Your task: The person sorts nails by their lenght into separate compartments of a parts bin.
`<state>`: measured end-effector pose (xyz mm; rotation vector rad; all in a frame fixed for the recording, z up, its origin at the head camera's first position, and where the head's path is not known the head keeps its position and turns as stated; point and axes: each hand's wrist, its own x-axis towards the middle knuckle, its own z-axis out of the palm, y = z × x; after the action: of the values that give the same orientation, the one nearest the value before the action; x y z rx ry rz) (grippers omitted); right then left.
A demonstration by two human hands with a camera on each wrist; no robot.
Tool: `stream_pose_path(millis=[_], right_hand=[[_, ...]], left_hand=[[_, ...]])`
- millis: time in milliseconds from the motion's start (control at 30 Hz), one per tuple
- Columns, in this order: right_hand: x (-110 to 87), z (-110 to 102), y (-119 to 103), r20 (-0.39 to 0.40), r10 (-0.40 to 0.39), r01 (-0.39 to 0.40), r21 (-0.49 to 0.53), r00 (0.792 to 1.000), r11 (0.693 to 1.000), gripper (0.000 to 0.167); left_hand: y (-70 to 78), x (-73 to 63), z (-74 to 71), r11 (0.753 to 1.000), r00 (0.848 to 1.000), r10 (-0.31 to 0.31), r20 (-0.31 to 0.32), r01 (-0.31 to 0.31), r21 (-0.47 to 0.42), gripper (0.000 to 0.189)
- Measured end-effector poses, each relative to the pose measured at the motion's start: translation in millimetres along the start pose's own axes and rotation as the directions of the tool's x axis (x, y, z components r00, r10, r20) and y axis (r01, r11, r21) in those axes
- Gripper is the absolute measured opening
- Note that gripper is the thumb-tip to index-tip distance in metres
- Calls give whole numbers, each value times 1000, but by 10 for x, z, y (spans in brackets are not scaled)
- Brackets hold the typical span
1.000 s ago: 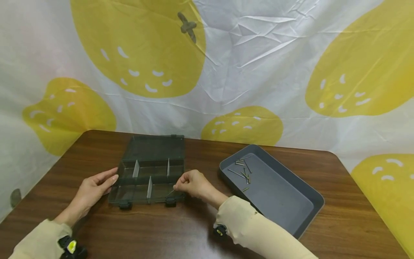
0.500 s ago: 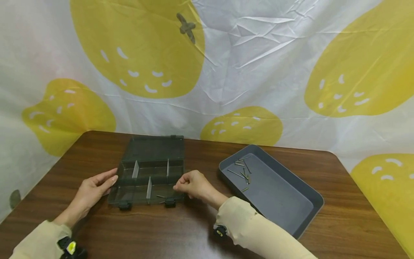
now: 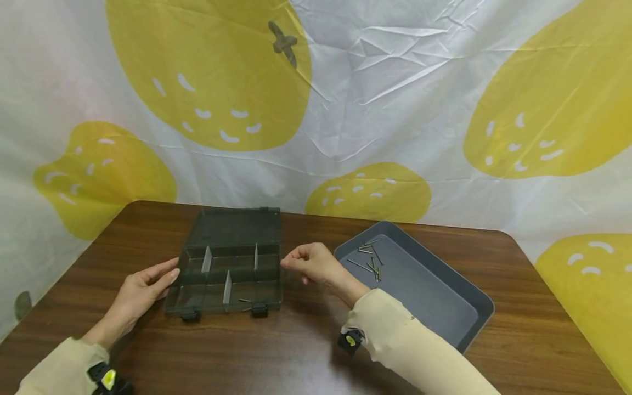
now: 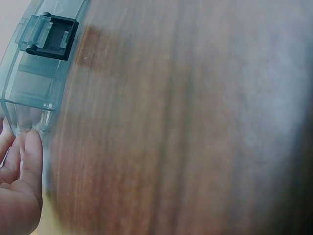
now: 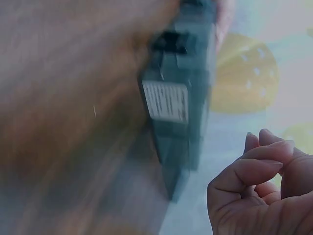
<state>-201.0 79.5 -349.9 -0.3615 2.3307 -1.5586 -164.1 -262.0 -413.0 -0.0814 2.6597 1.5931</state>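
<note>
A dark see-through compartment box with its lid raised stands left of the table's middle. My left hand touches its left side with extended fingers; the left wrist view shows the fingertips against the clear wall. My right hand, loosely curled, hovers just off the box's right side, and nothing shows between its fingers. Thin metal pieces like nails or screws lie in the front right compartment. Several similar pieces lie in a grey tray on the right, partly hidden by the right forearm.
The box carries two black latches on its front and pale dividers inside. A barcode label is on its side. Behind the wooden table hangs a lemon-print cloth.
A thin metal piece that my right hand pinched over the front right compartment was let go there. The right hand then rose and moved right. My left hand stayed at the box.
</note>
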Motion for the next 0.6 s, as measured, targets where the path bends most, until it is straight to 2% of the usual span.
stream_pose_path(millis=[300,600], right_hand=[[-39,-495,50,-99,62,-58,51,993,997,23],[-172,-1020,256,-180,123,-114,61,976,992,27]], left_hand=[[-5,0,2,1000,1000,-7,5,7,-8,65],[-2,-2,3,1000,1000,14,-1,-14,1,65]])
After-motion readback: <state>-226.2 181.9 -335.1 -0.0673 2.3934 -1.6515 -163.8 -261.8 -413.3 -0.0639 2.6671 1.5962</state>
